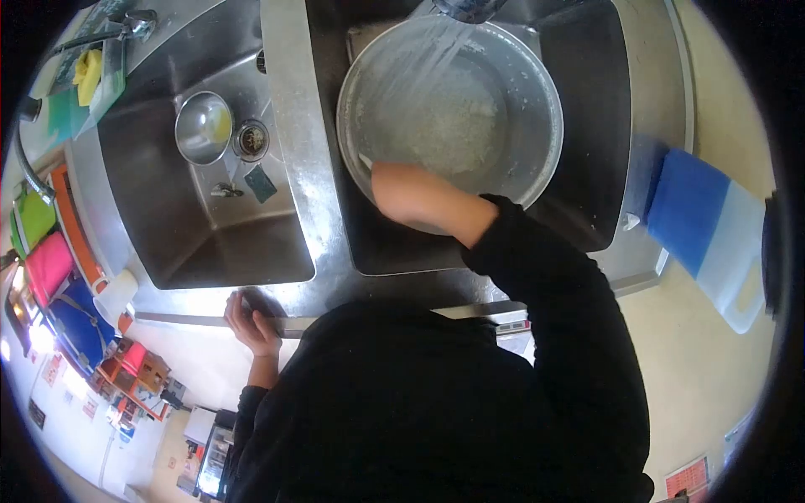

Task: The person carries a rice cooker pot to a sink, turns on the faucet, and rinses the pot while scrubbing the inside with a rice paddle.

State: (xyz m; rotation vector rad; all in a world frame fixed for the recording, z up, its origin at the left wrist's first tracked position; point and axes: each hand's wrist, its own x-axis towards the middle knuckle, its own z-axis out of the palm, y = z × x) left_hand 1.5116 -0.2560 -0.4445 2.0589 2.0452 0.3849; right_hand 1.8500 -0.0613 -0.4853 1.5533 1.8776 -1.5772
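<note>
A big round metal pot [537,159] stands in the right sink basin, with water from a faucet [470,8] spraying into it. Cloudy water and pale residue cover its inside. At the pot's near-left wall is my right hand [408,193], bent at the wrist with the fingers curled down and mostly hidden. A small white tip [366,161] pokes out beside those fingers; I cannot make out what it belongs to. My left hand [250,325] rests on the front edge of the steel counter [302,168], fingers loosely bent and apart, holding nothing.
In the left basin [243,260] lie a metal bowl [203,128], a drain strainer [251,140] and a dark green scouring pad [261,184]. A yellow cloth [87,77] sits at the far left. A blue-and-white cutting board [704,226] stands at right, a white cup [116,296] at left.
</note>
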